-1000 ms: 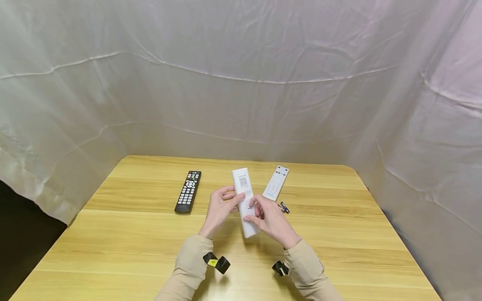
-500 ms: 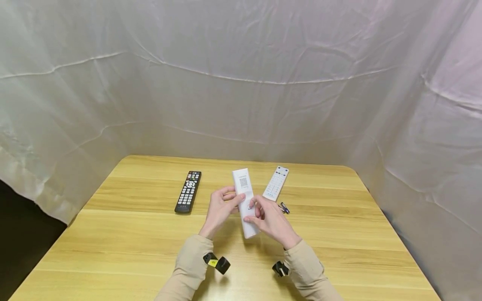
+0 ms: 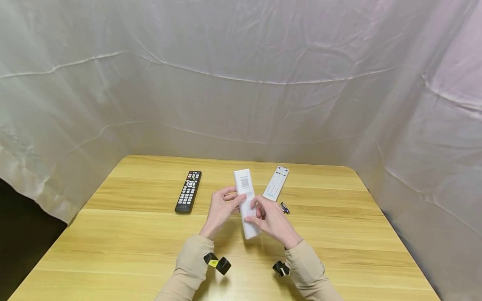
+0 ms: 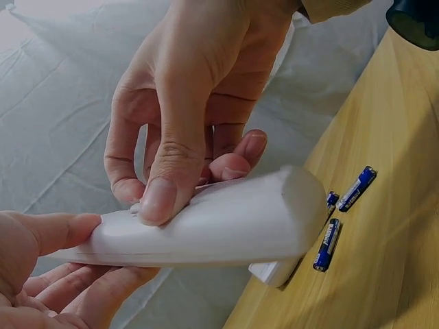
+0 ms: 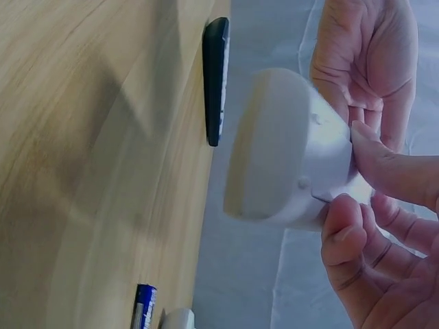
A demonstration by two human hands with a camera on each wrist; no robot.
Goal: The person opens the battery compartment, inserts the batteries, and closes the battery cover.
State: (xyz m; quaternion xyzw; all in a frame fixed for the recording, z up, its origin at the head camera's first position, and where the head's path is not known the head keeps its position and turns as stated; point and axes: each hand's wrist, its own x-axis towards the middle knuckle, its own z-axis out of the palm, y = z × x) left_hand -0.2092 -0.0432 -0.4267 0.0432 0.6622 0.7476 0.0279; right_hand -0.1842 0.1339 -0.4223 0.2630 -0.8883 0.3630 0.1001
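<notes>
A white remote control [image 3: 246, 208] is held above the table, its back with a printed label turned up. My left hand [image 3: 221, 209] grips it from the left, thumb on the back and fingers underneath. My right hand [image 3: 274, 219] pinches near its lower half, the thumb pressed on the back and a curled fingertip at a small dark mark. In the left wrist view, the right thumb [image 4: 159, 199] lies against the casing. In the right wrist view, fingers of both hands meet the white remote's body [image 5: 295, 151].
A black remote [image 3: 188, 192] lies to the left on the wooden table [image 3: 132, 246]. Another white remote [image 3: 276, 183] lies back right. Close to it are small blue batteries [image 4: 358, 188]. Pale curtain [image 3: 241, 104] hangs around the table.
The white remote and both hands have shifted very slightly right. One battery, visible earlier beside my right hand, is now hidden in the head view. The grip looks the same.
</notes>
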